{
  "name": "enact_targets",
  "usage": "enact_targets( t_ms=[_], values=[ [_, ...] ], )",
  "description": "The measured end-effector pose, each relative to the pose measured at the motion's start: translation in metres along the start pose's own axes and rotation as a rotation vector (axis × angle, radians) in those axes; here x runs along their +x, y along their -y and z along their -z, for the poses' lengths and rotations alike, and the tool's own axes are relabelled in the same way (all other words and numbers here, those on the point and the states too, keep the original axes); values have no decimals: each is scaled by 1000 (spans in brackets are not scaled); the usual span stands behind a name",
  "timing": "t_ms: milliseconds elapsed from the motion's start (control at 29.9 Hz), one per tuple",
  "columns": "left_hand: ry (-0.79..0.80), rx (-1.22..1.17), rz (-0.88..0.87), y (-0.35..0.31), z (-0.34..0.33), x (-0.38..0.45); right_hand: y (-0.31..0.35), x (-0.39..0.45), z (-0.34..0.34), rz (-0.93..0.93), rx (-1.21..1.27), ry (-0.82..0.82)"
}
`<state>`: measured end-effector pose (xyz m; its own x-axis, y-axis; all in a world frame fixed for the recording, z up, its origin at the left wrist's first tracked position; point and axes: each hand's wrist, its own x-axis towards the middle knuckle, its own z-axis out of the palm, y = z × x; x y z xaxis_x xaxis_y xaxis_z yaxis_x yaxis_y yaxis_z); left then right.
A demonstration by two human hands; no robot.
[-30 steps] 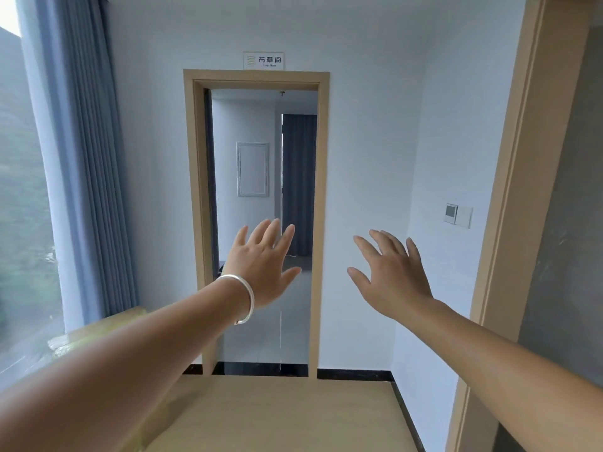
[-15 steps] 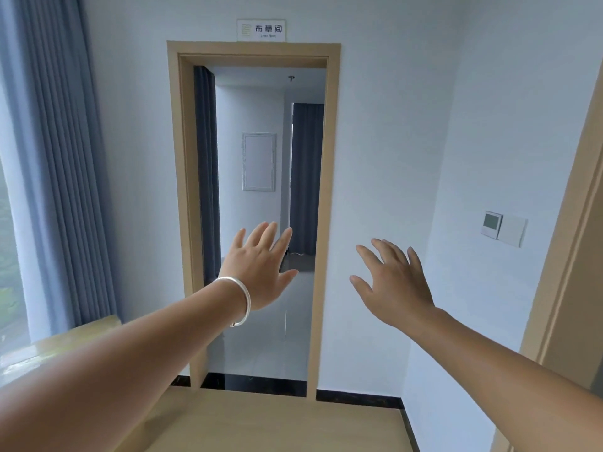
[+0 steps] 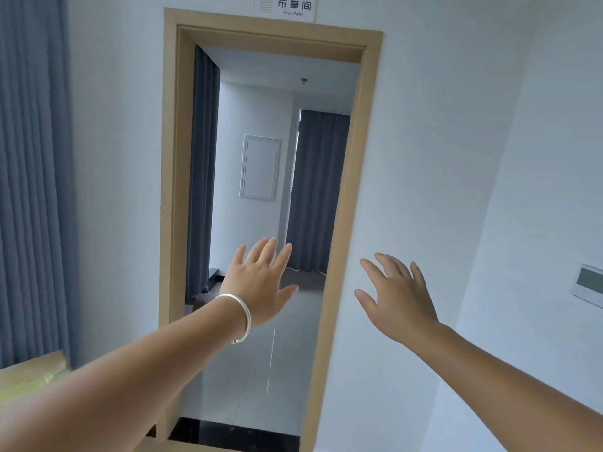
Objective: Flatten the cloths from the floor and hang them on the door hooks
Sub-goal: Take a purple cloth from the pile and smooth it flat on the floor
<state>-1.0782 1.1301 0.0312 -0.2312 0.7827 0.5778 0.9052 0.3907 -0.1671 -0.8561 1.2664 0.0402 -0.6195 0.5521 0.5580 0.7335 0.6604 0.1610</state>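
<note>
Both my arms reach forward at chest height toward an open doorway with a tan wooden frame (image 3: pixel 346 223). My left hand (image 3: pixel 261 282), with a silver bangle on its wrist, is open with fingers spread in front of the opening. My right hand (image 3: pixel 396 298) is also open and empty, held before the white wall right of the frame. No cloth and no door hooks are in view.
A sign (image 3: pixel 285 8) hangs above the doorway. Grey curtains (image 3: pixel 32 190) hang at the left, with a wooden ledge (image 3: pixel 32 373) below them. A wall panel (image 3: pixel 587 285) sits at the right edge. Beyond the doorway lie a tiled floor (image 3: pixel 261 370) and more dark curtains (image 3: pixel 318 190).
The view has closed in on the doorway and tilted left; the door frame at the right edge has left the picture. Both hands stay open and raised, in much the same pose.
</note>
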Motion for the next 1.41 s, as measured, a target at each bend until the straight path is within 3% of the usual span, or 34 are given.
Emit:
enact_targets(
  t_ms=[268, 569, 803, 1038, 1238, 1406],
  values=[
    [55, 47, 206, 135, -57, -4, 125, 112, -77, 193, 87, 8],
    [250, 275, 708, 319, -55, -158, 397, 167, -132, 701, 384, 39],
    [416, 472, 1129, 393, -46, -303, 616, 142, -160, 1128, 652, 139],
    [611, 480, 1511, 401, -96, -411, 754, 82, -231, 1505, 748, 282],
    [814, 291, 1777, 354, -210, -505, 816, 2, -335, 1750, 629, 433],
    [878, 92, 1907, 312, -322, -592, 839, -81, -435, 1868, 495, 546]
  ],
)
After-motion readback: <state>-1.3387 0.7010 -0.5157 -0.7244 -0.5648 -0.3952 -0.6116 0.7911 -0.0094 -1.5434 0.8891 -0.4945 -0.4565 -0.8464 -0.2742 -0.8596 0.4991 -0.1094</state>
